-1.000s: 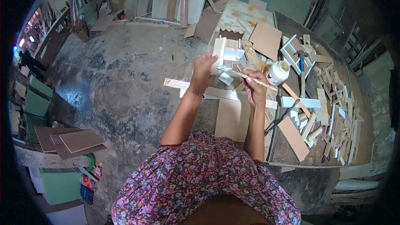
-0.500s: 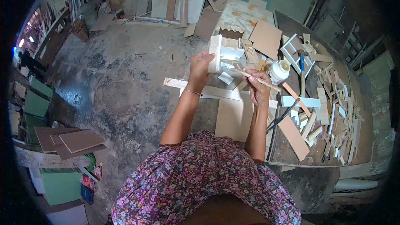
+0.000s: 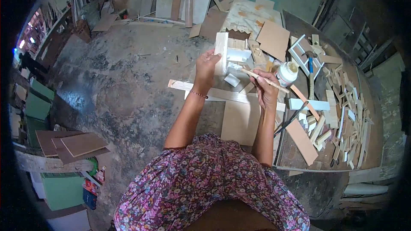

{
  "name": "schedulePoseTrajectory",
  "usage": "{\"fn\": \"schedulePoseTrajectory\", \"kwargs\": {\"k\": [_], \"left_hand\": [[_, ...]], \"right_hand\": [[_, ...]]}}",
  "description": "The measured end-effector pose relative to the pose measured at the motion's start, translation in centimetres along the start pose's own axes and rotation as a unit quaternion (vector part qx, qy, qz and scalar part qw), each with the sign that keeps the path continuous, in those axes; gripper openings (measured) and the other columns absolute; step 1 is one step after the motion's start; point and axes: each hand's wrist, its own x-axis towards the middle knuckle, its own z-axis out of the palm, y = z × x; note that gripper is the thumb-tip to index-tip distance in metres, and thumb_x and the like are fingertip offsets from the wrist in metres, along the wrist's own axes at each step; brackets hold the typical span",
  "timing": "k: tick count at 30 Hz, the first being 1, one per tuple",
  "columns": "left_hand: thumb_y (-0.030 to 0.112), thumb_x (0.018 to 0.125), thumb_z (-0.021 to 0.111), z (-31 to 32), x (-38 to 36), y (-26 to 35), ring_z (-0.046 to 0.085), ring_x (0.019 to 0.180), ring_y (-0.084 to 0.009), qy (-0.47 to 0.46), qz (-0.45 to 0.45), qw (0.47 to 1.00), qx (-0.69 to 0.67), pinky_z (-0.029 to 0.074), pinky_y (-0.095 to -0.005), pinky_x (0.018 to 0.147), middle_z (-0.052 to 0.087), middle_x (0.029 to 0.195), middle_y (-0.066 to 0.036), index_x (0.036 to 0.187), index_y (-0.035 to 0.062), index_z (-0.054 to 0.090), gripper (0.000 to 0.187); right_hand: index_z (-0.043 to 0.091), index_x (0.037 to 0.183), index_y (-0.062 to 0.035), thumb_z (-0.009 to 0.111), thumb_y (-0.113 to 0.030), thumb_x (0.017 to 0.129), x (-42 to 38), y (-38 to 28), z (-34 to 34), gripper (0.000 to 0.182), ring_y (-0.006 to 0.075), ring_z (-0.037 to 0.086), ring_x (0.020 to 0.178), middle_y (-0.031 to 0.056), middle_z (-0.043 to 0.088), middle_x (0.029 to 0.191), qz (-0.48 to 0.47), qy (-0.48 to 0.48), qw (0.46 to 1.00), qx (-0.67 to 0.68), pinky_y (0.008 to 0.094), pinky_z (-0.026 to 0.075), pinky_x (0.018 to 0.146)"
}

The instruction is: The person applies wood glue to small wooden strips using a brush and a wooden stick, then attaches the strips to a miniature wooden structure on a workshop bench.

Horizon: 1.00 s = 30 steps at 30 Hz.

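My left hand (image 3: pixel 206 66) is closed on a short pale wooden board (image 3: pixel 221 53), held upright with its broad face toward me. Between the fingers of my right hand (image 3: pixel 266 86) is a thin wooden stick (image 3: pixel 252 74), its tip pointing left toward the board but apart from it. Just beyond that hand stands an open white jar (image 3: pixel 287 74) with pale stuff at its mouth. A small white block (image 3: pixel 232 80) lies under the stick's tip. Long light wood strips (image 3: pixel 222 94) run below both wrists.
On the workbench at right lie a hammer (image 3: pixel 311 72), a white frame (image 3: pixel 301 51), a brown panel (image 3: pixel 272 39) and many wood offcuts (image 3: pixel 342 107). A flat board (image 3: pixel 240 122) lies before me. Brown boards (image 3: pixel 79 146) are stacked at far left.
The board in my left hand has turned so more of its broad face shows. The stick in my right hand has shifted slightly, its tip a little higher and farther right.
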Motion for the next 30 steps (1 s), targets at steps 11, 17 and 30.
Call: {"fn": "schedulePoseTrajectory", "kwargs": {"k": [11, 17, 30], "left_hand": [[0.005, 0.074, 0.054, 0.1, 0.3, -0.6, 0.055, 0.072, -0.0117, -0.017, 0.065, 0.997, 0.041, 0.044, -0.0221, 0.061, 0.056, 0.087, -0.01, 0.107, -0.0088, 0.04, 0.038], [0.005, 0.074, 0.054, -0.2, 0.5, -0.6, 0.055, 0.072, -0.0131, -0.007, 0.045, 0.998, 0.053, 0.045, -0.0233, 0.062, 0.056, 0.088, -0.011, 0.106, -0.0092, 0.041, 0.038], [0.006, 0.072, 0.055, -0.5, 0.7, -1.1, 0.055, 0.072, -0.0144, -0.017, -0.057, 0.998, -0.011, 0.044, -0.0247, 0.064, 0.056, 0.086, -0.011, 0.101, -0.0106, 0.045, 0.035]], "right_hand": [[0.053, 0.081, 0.0066, 0.057, 0.001, 0.071, 0.2, 0.1, -0.2, 0.012, 0.0237, 0.057, 0.081, 0.0202, 0.056, 0.087, 0.01, -0.028, 0.999, -0.035, 0.0325, 0.051, 0.07], [0.053, 0.079, 0.0058, 0.059, 0.003, 0.068, 0.0, -0.5, -1.0, 0.012, 0.0241, 0.057, 0.08, 0.0201, 0.056, 0.087, 0.018, -0.07, 0.997, -0.025, 0.0329, 0.051, 0.07], [0.057, 0.076, 0.0032, 0.058, 0.008, 0.063, -0.2, 0.4, -1.0, 0.013, 0.0258, 0.055, 0.085, 0.0174, 0.056, 0.087, 0.018, -0.081, 0.997, 0.003, 0.0385, 0.049, 0.073]]}}
